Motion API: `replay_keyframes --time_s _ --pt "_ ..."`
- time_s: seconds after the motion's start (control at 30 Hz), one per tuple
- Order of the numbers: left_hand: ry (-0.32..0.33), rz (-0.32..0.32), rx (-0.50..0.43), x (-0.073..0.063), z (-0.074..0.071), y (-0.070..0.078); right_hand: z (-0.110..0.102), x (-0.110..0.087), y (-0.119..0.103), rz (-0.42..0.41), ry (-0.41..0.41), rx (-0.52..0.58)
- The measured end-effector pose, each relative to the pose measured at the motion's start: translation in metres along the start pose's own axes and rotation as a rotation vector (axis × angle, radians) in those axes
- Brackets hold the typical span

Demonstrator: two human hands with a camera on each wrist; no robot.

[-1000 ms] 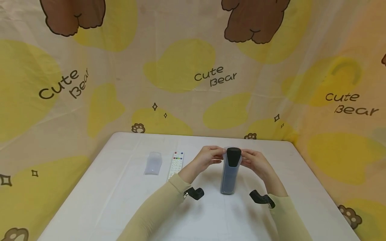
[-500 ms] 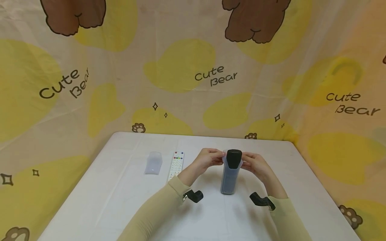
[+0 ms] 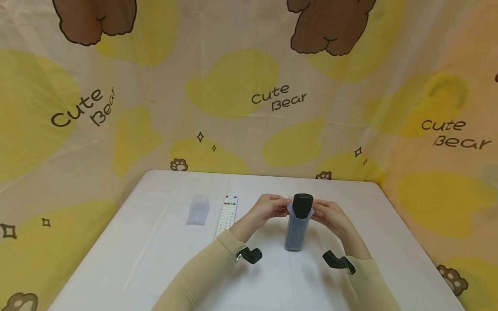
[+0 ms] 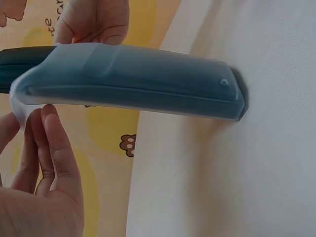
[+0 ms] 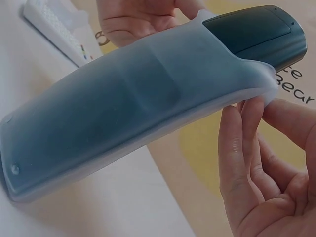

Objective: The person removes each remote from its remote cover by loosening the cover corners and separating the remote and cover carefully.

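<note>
A black remote control point(image 3: 302, 205) stands nearly upright at the middle right of the table, its back toward the head camera and its top end bare. Its lower part is inside a translucent silicone sleeve point(image 3: 297, 233), whose bottom end is at the tabletop. My left hand point(image 3: 270, 207) pinches the sleeve's upper rim on the left side, thumb and fingertips on the thin edge point(image 4: 20, 106). On the right side, my right hand point(image 3: 330, 215) pinches the flared rim point(image 5: 266, 81) the same way. Buttons on the black remote are hidden.
A white remote control point(image 3: 227, 214) with coloured buttons lies left of my left forearm, which overlaps its lower end. Farther left lies an unfilled translucent sleeve point(image 3: 198, 211). The white table point(image 3: 155, 259) meets a patterned cloth backdrop point(image 3: 233, 151) behind.
Both hands have moved slightly down with the sleeve's rim between their fingers. The rim spreads wider at the sides, and the black remote's top sits slightly lower. Other things stay put.
</note>
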State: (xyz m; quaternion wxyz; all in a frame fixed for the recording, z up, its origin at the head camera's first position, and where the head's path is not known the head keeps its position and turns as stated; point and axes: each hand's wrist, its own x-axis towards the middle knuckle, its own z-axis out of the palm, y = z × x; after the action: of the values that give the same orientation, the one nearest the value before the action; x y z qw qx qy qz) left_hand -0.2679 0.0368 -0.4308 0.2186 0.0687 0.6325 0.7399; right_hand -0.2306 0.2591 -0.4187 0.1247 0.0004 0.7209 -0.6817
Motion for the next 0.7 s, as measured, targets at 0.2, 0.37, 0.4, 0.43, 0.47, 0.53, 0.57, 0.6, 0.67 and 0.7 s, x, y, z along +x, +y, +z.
replay_keyframes --time_s 0.2,0.37,0.4,0.43,0.47,0.53,0.57,0.6,0.67,0.7 --pt "0.005 -0.014 0.016 -0.002 -0.001 -0.002 -0.001 -0.001 0.003 0.004 -0.009 0.027" --pt "-0.001 -0.021 0.034 -0.004 0.0 -0.005 -0.002 -0.002 0.004 0.031 -0.008 0.039" --pt "-0.002 -0.019 0.036 -0.004 0.0 -0.006 -0.002 -0.002 0.005 0.038 -0.006 0.041" --pt "-0.002 -0.022 0.036 -0.004 0.0 -0.007 -0.002 -0.003 0.005 0.043 -0.007 0.042" --pt "0.001 -0.022 0.041 -0.004 0.0 -0.008 -0.002 -0.003 0.005 0.047 -0.007 0.04" --pt "0.002 -0.027 0.046 -0.004 0.0 -0.011 -0.002 -0.003 0.007 0.052 -0.012 0.042" --pt "0.004 -0.031 0.05 -0.003 -0.001 -0.012 -0.002 -0.003 0.008 0.055 -0.01 0.044" --pt "0.005 -0.038 0.05 -0.003 -0.001 -0.013 -0.002 -0.003 0.009 0.054 -0.01 0.046" --pt "0.006 -0.043 0.056 -0.003 -0.002 -0.014 -0.003 -0.003 0.013 0.043 -0.025 0.052" --pt "0.005 -0.047 0.058 -0.003 -0.002 -0.015 -0.003 -0.003 0.014 0.035 -0.033 0.059"
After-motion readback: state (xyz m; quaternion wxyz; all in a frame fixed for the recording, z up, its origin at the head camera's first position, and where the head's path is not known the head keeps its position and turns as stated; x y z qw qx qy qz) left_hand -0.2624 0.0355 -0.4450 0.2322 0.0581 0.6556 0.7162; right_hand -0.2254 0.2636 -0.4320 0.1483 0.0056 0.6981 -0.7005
